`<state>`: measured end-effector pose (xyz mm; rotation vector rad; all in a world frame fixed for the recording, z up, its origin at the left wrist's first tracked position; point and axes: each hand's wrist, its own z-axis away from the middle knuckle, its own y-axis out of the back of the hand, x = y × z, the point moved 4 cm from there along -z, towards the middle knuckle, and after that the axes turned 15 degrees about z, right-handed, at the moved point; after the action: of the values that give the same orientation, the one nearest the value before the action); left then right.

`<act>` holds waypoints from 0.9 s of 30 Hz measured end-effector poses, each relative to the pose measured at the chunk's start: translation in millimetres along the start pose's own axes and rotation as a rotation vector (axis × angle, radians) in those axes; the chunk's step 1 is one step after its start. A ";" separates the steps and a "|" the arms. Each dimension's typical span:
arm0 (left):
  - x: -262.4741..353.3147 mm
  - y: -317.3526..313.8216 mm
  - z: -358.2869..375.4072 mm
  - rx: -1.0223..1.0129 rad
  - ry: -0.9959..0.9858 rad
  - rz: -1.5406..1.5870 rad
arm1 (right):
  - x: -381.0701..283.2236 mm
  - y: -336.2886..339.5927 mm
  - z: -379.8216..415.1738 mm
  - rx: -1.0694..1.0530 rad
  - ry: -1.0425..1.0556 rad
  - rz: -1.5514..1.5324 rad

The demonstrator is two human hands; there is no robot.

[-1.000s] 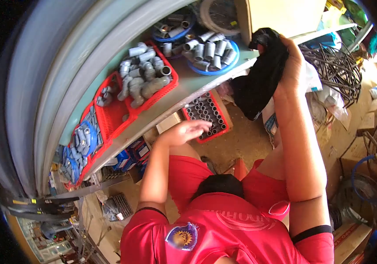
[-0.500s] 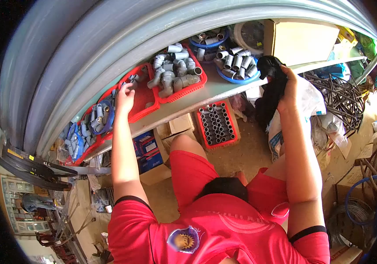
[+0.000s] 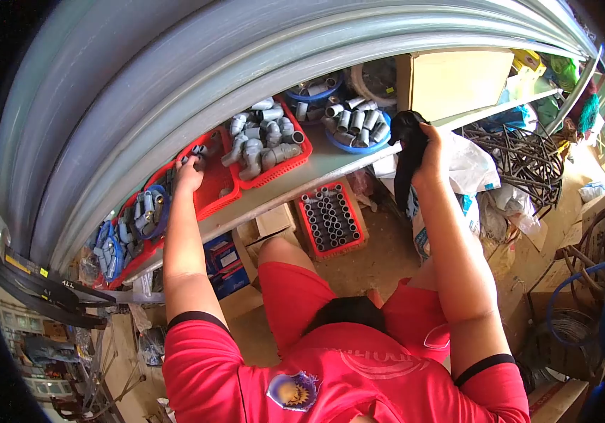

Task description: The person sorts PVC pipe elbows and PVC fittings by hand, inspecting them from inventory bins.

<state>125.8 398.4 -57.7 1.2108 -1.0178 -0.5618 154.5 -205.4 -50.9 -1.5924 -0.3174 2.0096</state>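
Left hand (image 3: pixel 189 171) reaches into red basket (image 3: pixel 214 192) on shelf (image 3: pixel 302 173), fingers curled over grey pipe fitting (image 3: pixel 196 150); grip unclear. More grey fittings (image 3: pixel 260 144) in next basket, just right of it. Right hand (image 3: pixel 431 144) clenched on black cloth (image 3: pixel 404 158), which hangs below hand at shelf edge.

Two red baskets (image 3: pixel 214 185) by the left hand (image 3: pixel 189 173), two blue bowls (image 3: pixel 359 137) and one black bag (image 3: pixel 404 158) by the right hand (image 3: pixel 431 151).
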 end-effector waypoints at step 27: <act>243.7 -42.9 309.9 -0.578 -0.538 1.505 | 0.9 -88.1 165.5 -0.610 1.375 1.052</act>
<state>-23.2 33.9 -11.3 -0.4011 -1.7134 0.0846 20.9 -107.9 37.4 -3.5345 0.6243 0.7444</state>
